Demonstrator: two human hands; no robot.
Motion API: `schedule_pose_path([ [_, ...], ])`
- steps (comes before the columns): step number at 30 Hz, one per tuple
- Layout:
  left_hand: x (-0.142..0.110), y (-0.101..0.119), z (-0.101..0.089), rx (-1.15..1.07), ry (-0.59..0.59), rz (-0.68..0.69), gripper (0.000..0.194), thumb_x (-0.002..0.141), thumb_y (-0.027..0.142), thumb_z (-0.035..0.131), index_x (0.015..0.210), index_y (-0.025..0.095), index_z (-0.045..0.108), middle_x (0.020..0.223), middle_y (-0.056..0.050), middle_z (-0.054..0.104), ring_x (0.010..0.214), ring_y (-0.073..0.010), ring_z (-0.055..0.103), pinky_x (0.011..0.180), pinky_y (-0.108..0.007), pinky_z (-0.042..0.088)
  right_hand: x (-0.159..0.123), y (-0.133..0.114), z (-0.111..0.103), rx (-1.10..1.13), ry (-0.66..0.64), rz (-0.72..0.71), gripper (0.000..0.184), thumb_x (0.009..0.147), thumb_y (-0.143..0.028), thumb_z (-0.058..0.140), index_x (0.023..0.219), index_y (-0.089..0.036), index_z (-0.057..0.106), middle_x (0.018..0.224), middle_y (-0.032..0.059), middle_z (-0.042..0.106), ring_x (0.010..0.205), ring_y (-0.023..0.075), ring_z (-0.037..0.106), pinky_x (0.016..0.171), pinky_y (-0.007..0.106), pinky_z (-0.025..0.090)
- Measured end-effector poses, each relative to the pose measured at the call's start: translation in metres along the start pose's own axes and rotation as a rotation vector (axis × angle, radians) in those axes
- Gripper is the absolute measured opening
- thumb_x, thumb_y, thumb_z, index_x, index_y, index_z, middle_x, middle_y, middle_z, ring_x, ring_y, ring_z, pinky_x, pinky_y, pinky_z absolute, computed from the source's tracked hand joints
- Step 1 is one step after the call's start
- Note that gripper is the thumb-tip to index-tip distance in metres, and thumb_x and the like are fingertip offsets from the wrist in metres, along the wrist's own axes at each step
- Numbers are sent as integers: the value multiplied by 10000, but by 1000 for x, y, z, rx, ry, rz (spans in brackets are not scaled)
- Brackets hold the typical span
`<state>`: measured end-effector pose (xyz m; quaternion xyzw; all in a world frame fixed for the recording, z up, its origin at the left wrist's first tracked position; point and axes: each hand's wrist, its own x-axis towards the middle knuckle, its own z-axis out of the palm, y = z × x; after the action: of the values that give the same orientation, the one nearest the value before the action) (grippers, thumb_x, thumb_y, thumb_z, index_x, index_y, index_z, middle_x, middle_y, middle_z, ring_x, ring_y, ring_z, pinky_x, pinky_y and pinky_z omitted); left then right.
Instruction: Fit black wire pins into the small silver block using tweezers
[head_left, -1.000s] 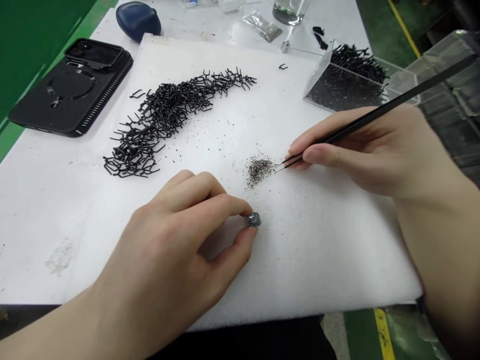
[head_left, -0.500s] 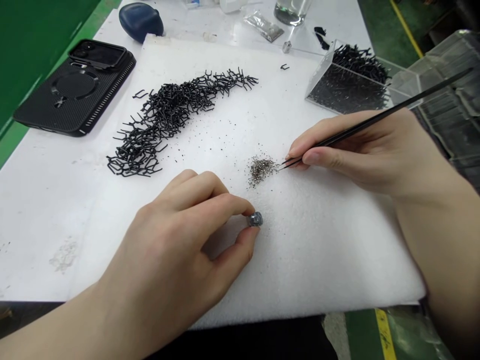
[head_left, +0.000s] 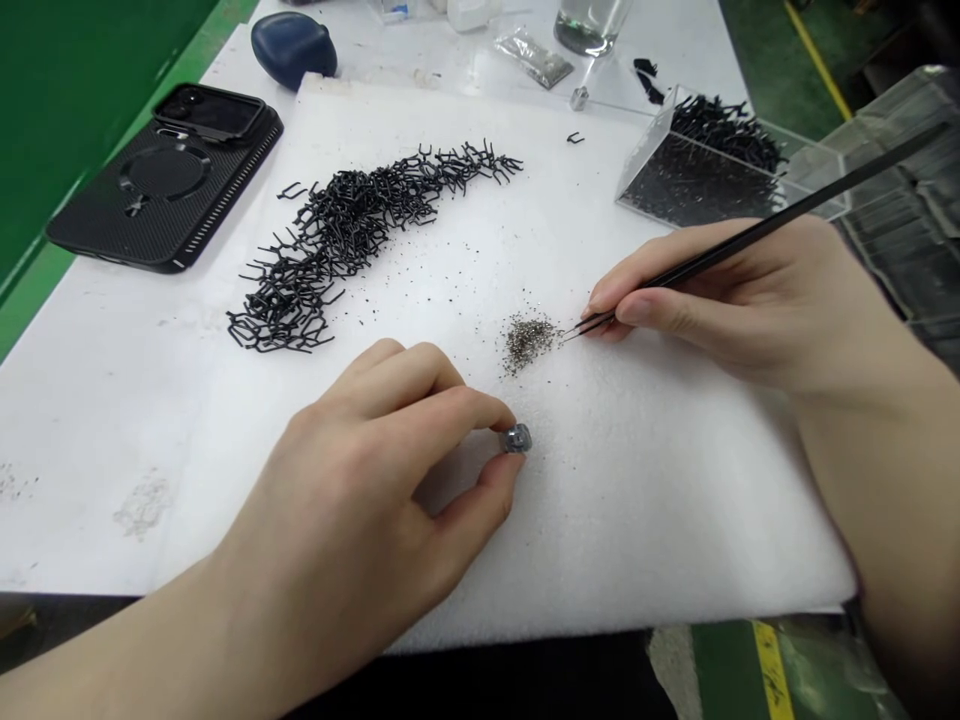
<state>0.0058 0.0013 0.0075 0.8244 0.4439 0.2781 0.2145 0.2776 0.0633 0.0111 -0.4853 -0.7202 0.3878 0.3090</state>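
Currently — left hand (head_left: 352, 480), thumb and forefinger pinching a small grey metal part (head_left: 516, 438), hard, slippery, best held by its sides; right hand (head_left: 720, 300), at two o'clock, fingers pressed on fine black tweezers (head_left: 750, 235).

**Layout of the foam sheet and the things around it**

A foam sheet (head_left: 660, 520) is laid on the surface (head_left: 90, 400). On the sheet, a long heap of bent wire pieces (head_left: 337, 235) is spread left of centre, with a small mound of fine grains (head_left: 529, 342) to its right. Tweezers (head_left: 750, 240) are held in the right hand (head_left: 727, 300), their tips just beside the mound. A small metal part (head_left: 516, 438) is pinched in the left hand (head_left: 352, 480), nearer the viewer than the mound. Left of the sheet, a phone in a case (head_left: 165, 190) is placed, with a rounded pouch (head_left: 292, 50) behind it. Beyond the sheet stand a glass (head_left: 589, 25) and a foil packet (head_left: 534, 58). A clear acrylic tray (head_left: 694, 165) holding more wire pieces sits at the far right corner.
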Motion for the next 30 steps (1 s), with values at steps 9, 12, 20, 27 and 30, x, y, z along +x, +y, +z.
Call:
schedule_pose_path([
  [9,2,1,0,-4,-13,-9,111,874,146,721,936,223,772,856,2,651,777,-127,613,702,-274,532,0,-1,2,-48,-12,-4,62,858,-327,819,910,-293,826,903,6,797,865,188,740,699,308,570],
  [12,1,1,0,-7,-11,-6,113,879,152,713,942,226,771,863,-1,656,785,-130,618,699,-275,536,0,0,1,-40,-26,-8,71,863,-317,816,929,-294,826,919,3,799,872,182,740,700,300,567],
  [20,2,-1,1,-5,-10,-6,114,879,146,715,939,222,774,857,2,653,790,-130,617,719,-264,537,1,-1,1,-72,-9,-3,90,858,-343,820,924,-283,827,912,8,803,868,180,756,690,277,589],
  [27,-1,1,1,-34,-2,-2,108,911,163,685,942,213,775,855,-7,645,798,-130,599,734,-261,532,1,-7,1,-107,32,19,115,850,-367,828,900,-262,827,845,-18,809,794,99,769,711,132,614],
  [30,0,0,2,-38,-1,3,113,917,175,681,956,212,780,865,-13,650,813,-136,599,736,-266,531,0,-11,2,-124,24,22,119,863,-345,812,898,-232,818,815,-14,806,763,86,768,702,110,612],
])
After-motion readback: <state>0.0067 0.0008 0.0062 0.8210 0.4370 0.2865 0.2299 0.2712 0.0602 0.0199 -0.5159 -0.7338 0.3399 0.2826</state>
